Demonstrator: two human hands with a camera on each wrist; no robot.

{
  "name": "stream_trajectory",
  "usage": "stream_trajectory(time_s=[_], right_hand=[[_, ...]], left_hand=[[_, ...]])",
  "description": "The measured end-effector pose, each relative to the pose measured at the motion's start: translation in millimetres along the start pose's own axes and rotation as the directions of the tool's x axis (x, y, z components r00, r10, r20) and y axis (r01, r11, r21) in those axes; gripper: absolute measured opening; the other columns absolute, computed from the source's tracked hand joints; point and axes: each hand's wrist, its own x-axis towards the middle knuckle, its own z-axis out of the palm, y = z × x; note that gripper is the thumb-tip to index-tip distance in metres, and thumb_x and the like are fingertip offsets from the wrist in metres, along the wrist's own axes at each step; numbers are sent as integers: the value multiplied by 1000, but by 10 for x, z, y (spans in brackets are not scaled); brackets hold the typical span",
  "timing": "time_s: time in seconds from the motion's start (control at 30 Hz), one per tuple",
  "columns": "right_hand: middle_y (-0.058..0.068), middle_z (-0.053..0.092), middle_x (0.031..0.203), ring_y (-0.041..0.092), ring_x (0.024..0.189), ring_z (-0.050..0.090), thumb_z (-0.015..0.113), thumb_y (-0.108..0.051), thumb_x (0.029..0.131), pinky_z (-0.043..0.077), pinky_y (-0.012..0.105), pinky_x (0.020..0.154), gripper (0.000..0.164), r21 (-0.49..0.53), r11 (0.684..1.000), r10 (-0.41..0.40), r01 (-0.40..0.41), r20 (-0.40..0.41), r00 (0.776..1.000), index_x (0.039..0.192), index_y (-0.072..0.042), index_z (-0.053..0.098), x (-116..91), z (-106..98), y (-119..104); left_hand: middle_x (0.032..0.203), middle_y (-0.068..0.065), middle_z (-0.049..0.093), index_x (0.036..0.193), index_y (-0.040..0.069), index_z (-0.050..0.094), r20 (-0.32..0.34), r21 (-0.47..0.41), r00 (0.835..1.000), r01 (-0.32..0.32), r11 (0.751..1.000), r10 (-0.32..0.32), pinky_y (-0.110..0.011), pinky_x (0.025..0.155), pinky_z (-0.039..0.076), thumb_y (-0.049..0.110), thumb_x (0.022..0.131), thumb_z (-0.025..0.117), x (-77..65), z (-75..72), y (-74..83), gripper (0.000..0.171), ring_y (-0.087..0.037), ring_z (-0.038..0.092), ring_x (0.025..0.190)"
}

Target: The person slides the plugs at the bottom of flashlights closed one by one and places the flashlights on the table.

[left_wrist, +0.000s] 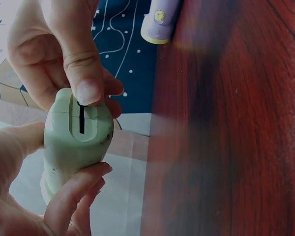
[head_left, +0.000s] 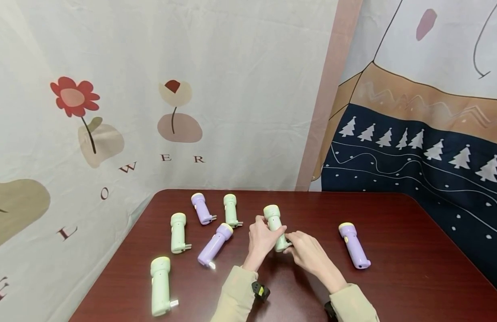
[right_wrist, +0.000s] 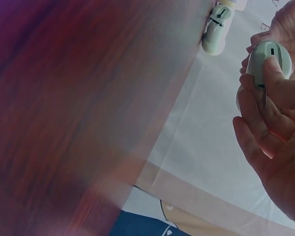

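A pale green flashlight (head_left: 274, 226) is held above the dark red table (head_left: 393, 223), lens end pointing away. My left hand (head_left: 265, 233) grips its body, fingers wrapped round it (left_wrist: 69, 189). My right hand (head_left: 291, 243) pinches its rear end. In the left wrist view the right thumb (left_wrist: 84, 78) presses on the slotted end of the green flashlight (left_wrist: 76, 140). The right wrist view shows the same end (right_wrist: 269, 56) with my right hand's fingers (right_wrist: 273, 118) curled about it and a thin metal prong beside the thumb.
Several more flashlights lie on the table: purple ones (head_left: 201, 209) (head_left: 214, 244) (head_left: 354, 245) and green ones (head_left: 231, 210) (head_left: 178, 232) (head_left: 160, 285). Printed fabric backdrops hang behind the table.
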Motion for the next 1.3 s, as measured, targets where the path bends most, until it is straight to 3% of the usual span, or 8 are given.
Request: stream_trajectory(time_s=[0.23, 0.73, 0.97, 1.3], right_hand=[[-4, 61, 71, 8, 64, 55, 79, -15, 65, 45, 22, 57, 26, -5, 1000, -22, 22, -21, 1000, 86, -10, 64, 17, 8, 13], [-5, 60, 70, 8, 63, 53, 78, -18, 67, 44, 22, 56, 23, 6, 1000, 16, -17, 35, 999, 83, -11, 64, 41, -23, -6], [-5, 57, 68, 7, 61, 51, 79, -21, 66, 43, 21, 55, 25, -16, 1000, 23, -23, 27, 999, 83, -11, 64, 42, -33, -14], [-5, 56, 68, 7, 60, 50, 80, -21, 66, 42, 21, 54, 25, -23, 1000, 20, -20, 20, 1000, 81, -10, 63, 44, -36, -13]], left_hand=[[83, -8, 64, 100, 2, 55, 0, 4, 1000, 11, 1000, -11, -27, 58, 45, 40, 64, 77, 7, -1, 0, 56, -17, 60, 69], [80, -7, 63, 97, 3, 55, 4, -9, 1000, 13, 1000, -13, -27, 56, 44, 39, 64, 78, -2, 13, -7, 54, -16, 58, 67], [75, -7, 61, 93, 3, 54, -31, -16, 999, -25, 1000, 25, -26, 53, 42, 42, 64, 77, -28, 5, 13, 54, -15, 56, 63], [80, -7, 63, 97, 3, 56, -4, 2, 1000, 26, 1000, -26, -28, 57, 45, 41, 63, 78, 9, 39, 0, 56, -17, 59, 68]])
